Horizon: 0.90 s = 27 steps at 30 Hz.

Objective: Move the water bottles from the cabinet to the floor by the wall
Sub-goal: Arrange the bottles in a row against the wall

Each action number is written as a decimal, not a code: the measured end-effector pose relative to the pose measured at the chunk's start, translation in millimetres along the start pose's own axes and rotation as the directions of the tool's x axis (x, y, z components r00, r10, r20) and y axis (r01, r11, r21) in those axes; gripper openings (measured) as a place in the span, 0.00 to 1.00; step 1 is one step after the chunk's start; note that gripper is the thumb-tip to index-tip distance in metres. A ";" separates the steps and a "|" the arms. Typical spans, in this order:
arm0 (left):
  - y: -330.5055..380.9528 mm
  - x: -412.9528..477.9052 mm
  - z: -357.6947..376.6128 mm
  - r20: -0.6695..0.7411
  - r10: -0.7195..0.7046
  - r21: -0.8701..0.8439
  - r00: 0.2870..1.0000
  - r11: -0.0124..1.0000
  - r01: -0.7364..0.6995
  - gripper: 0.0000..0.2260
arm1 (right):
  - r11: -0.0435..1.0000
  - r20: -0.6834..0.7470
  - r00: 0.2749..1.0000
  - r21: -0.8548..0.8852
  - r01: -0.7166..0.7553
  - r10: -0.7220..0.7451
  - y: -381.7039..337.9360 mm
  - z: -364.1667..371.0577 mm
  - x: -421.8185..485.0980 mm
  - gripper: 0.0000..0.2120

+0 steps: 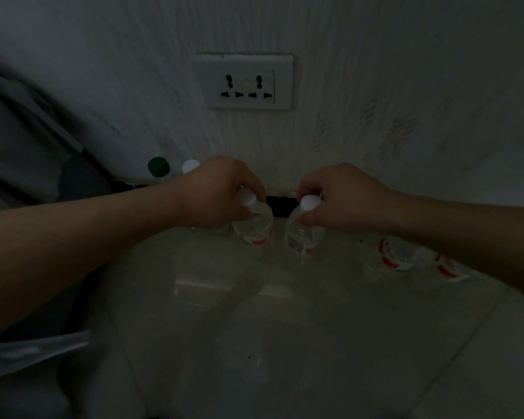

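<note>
In dim light, my left hand [217, 192] grips the neck of a clear water bottle [254, 226] with a white cap, low over the glossy floor [285, 328] by the white wall [375, 86]. My right hand [339, 198] pinches the neck of a second clear bottle [301, 237] just to its right. Both bottles stand roughly upright close to the floor; whether they touch it I cannot tell. Behind my left hand stand a green-capped bottle [158, 166] and a white-capped bottle [190, 165]. Under my right forearm are more bottles with red labels [397, 255].
A double wall socket [246, 82] sits on the wall above the bottles. Dark furniture or fabric [28, 140] fills the left side. A pale blurred object [28, 352] lies at the lower left. A dark skirting strip [282, 204] runs along the wall's foot.
</note>
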<state>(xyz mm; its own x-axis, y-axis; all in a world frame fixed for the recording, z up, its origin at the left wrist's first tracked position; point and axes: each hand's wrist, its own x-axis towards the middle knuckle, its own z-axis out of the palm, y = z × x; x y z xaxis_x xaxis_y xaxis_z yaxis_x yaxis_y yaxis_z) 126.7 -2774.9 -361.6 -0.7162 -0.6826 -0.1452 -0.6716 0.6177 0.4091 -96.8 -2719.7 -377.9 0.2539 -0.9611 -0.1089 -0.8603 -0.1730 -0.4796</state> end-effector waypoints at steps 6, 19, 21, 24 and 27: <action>-6.5 -12.5 1.7 0.075 -0.008 0.008 0.997 1.000 0.008 0.12 | 1.000 -0.010 1.000 0.001 -0.023 0.023 -9.2 9.5 14.6 0.11; -22.5 -17.0 13.1 0.070 -0.021 0.017 0.997 1.000 0.020 0.19 | 0.995 -0.004 0.999 -0.091 0.034 -0.035 -14.8 18.1 19.0 0.15; -25.0 -18.4 14.6 0.065 -0.039 0.064 0.997 0.997 0.035 0.22 | 0.993 0.017 0.999 -0.102 0.052 -0.051 -13.9 17.0 18.2 0.16; -28.8 -21.9 18.5 0.024 -0.063 0.112 0.998 0.992 0.060 0.23 | 0.989 0.049 0.996 -0.128 0.075 -0.069 -14.4 13.3 17.2 0.19; -28.3 -23.4 21.8 -0.050 -0.108 0.133 0.993 0.985 0.114 0.17 | 0.979 0.118 0.986 -0.155 0.132 -0.114 -15.2 6.6 17.9 0.22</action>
<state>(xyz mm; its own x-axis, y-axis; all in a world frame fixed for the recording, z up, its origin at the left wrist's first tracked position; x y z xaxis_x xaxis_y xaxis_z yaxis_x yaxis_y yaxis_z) 158.4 -2767.9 -389.3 -0.6291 -0.7639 -0.1438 -0.7680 0.5823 0.2667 -76.3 -2732.8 -378.3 0.4007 -0.9029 -0.1556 -0.8775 -0.3293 -0.3486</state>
